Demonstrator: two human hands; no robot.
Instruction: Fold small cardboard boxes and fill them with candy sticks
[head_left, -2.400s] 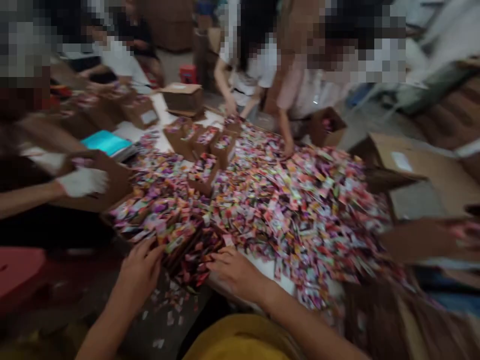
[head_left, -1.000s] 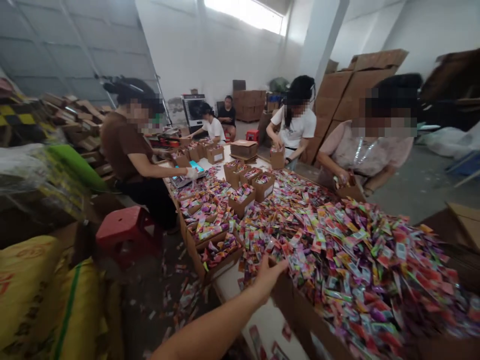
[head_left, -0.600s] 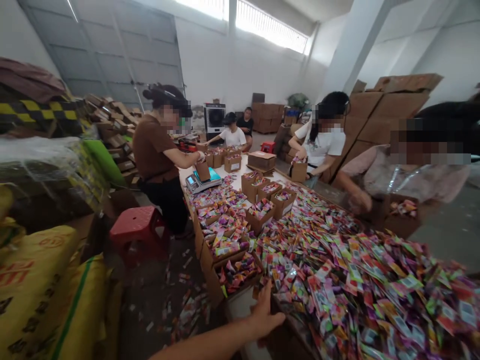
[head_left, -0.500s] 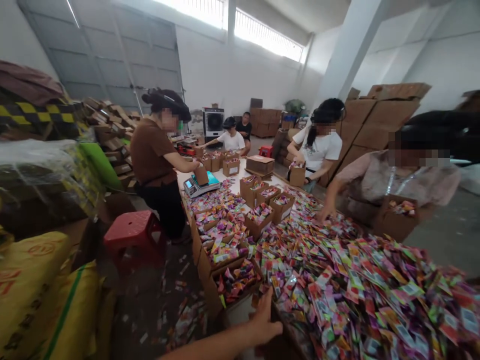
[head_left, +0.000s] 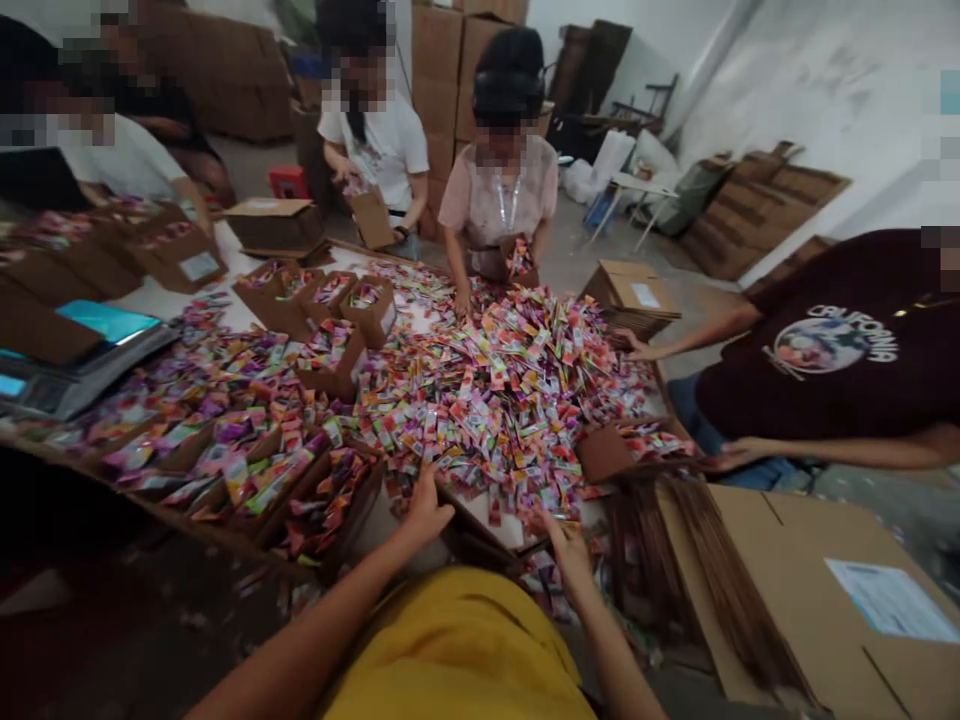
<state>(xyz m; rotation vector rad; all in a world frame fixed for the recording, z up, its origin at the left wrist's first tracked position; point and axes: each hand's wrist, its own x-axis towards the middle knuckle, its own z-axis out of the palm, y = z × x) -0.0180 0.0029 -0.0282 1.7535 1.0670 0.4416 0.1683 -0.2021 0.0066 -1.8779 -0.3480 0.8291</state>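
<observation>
A brown cardboard box (head_left: 476, 530), low and dark inside, lies in front of my body at the near edge of the packet pile. My left hand (head_left: 429, 512) grips its left end, thumb turned inward. At its right end, my right hand (head_left: 566, 548) is closed round the edge, close to some small packets; blur hides the exact fingertips. Beyond both hands spreads a large heap of small colourful packets (head_left: 510, 390). Just left of my left hand stands a filled cardboard box (head_left: 360, 520) of the same packets.
Flattened cartons (head_left: 817, 590) are stacked at the right. A co-worker in a dark shirt (head_left: 832, 340) reaches in there. Two more people stand across the table, one holding a small box (head_left: 517, 260). A scale (head_left: 82, 350) and several filled boxes (head_left: 315, 300) are at left.
The view has swung right and down. My right hand has come into view at the box. My left hand stays at the box, and the dark-shirted co-worker now shows.
</observation>
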